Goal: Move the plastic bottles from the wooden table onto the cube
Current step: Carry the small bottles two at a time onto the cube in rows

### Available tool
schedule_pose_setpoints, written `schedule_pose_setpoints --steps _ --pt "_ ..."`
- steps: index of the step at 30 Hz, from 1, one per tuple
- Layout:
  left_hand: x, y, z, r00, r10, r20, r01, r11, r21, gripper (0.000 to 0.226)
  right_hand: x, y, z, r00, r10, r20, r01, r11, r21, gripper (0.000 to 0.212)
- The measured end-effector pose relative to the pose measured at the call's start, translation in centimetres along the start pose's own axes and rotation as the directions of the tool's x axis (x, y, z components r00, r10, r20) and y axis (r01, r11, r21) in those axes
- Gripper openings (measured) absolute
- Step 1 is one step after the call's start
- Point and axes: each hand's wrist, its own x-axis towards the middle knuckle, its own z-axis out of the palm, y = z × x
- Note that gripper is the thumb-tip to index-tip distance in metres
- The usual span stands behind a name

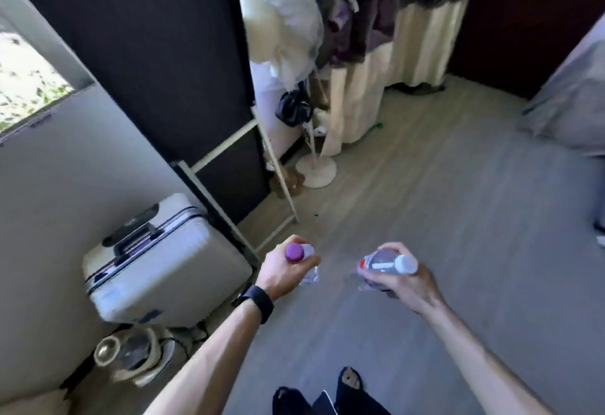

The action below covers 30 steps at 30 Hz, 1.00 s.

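Your left hand [281,272] grips the purple-capped bottle [299,259] and your right hand [401,279] the white-capped bottle [388,262], both fully closed; a thin bottle may crumple and slip if you squeeze.

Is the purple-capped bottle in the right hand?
No, the left hand grips the purple-capped bottle; the right hand holds the white-capped bottle.

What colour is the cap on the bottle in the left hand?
The cap is purple; head view.
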Motion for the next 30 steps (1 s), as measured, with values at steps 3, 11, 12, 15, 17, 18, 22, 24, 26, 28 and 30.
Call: schedule_pose_setpoints --steps 3,11,12,15,17,18,22,24,26,28,30 --pt "5.2 5.4 3.1 0.996 0.052 0.07 -0.055 0.998 0.04 0.036 2.6 -0.7 -4.6 0.982 0.103 -0.159 -0.069 0.977 0.204 0.049" --pt "19.7 18.4 12.0 0.946 0.203 0.253 -0.237 0.965 0.111 0.021 12.1 -3.7 -14.9 0.912 0.259 -0.319 -0.155 0.936 0.317 0.026" --pt "21.5 20.0 12.9 0.933 0.219 0.284 -0.259 0.96 0.109 0.021 13.5 -3.8 -16.2 0.9 0.269 -0.342 -0.167 0.939 0.3 0.027" --pt "26.2 24.7 15.8 0.904 0.241 0.352 -0.295 0.949 0.108 0.025 16.4 -4.5 -20.4 0.883 0.269 -0.384 -0.191 0.954 0.23 0.037" --pt "29.2 28.3 17.6 0.881 0.259 0.395 -0.321 0.942 0.1 0.022 18.3 -5.0 -23.4 0.864 0.285 -0.415 -0.176 0.944 0.281 0.035" --pt "30.6 29.9 18.7 0.872 0.271 0.409 -0.337 0.936 0.099 0.021 19.2 -5.0 -24.9 0.85 0.286 -0.442 -0.156 0.939 0.308 0.031" --pt "35.2 35.9 23.1 0.831 0.286 0.478 -0.385 0.915 0.121 0.019 22.9 -5.0 -30.7 0.776 0.334 -0.535 -0.127 0.914 0.386 0.036" --pt "37.4 38.9 25.8 0.816 0.288 0.501 -0.401 0.906 0.133 0.02 25.1 -4.5 -33.7 0.718 0.357 -0.597 -0.101 0.903 0.418 0.043" --pt "39.3 41.7 28.7 0.792 0.298 0.533 -0.435 0.888 0.15 0.021 27.3 -4.4 -37.0 0.673 0.359 -0.647 -0.057 0.897 0.438 0.033" --pt "41.1 44.6 32.0 0.779 0.303 0.549 -0.454 0.876 0.161 0.02 29.6 -4.2 -40.5 0.634 0.375 -0.677 -0.021 0.883 0.469 0.017" --pt "42.8 47.8 35.4 0.769 0.296 0.566 -0.457 0.874 0.164 0.019 32.1 -4.1 -44.4 0.636 0.371 -0.676 -0.015 0.882 0.47 0.015"
